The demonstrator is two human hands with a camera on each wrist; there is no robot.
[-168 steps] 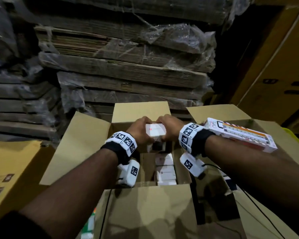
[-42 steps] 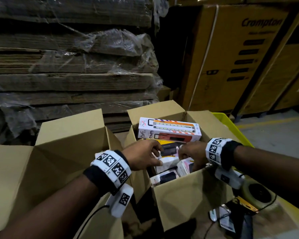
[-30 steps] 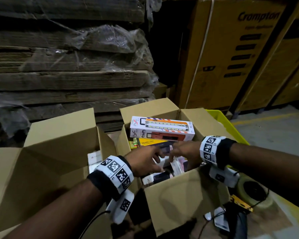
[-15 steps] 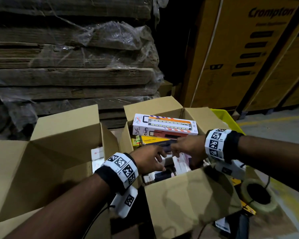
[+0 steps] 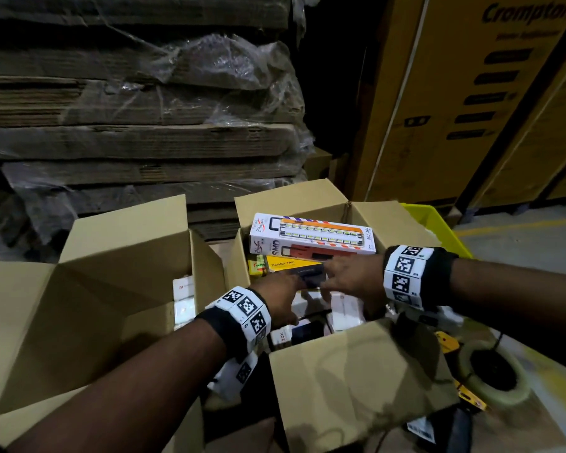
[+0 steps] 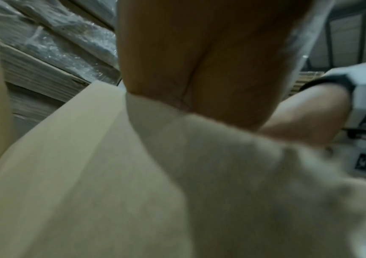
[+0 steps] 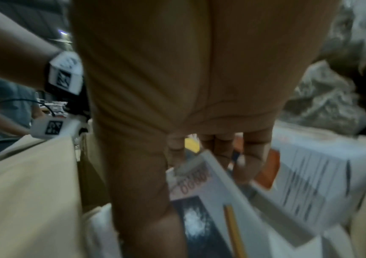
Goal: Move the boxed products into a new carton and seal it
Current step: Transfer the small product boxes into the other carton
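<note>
Dark product box (image 5: 309, 278) between both hands (image 5: 350, 273) — over right carton (image 5: 356, 380).

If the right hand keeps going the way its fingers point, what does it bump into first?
The right hand points left across the open carton, toward the left hand. It would probably meet the dark box at its fingertips first, then the left hand's fingers. Depth is hard to judge here.

Probably a warehouse — shrink-wrapped stacks of flattened cardboard (image 5: 138, 103), tall branded appliance cartons (image 5: 471, 93), concrete floor (image 5: 520, 237)
</note>
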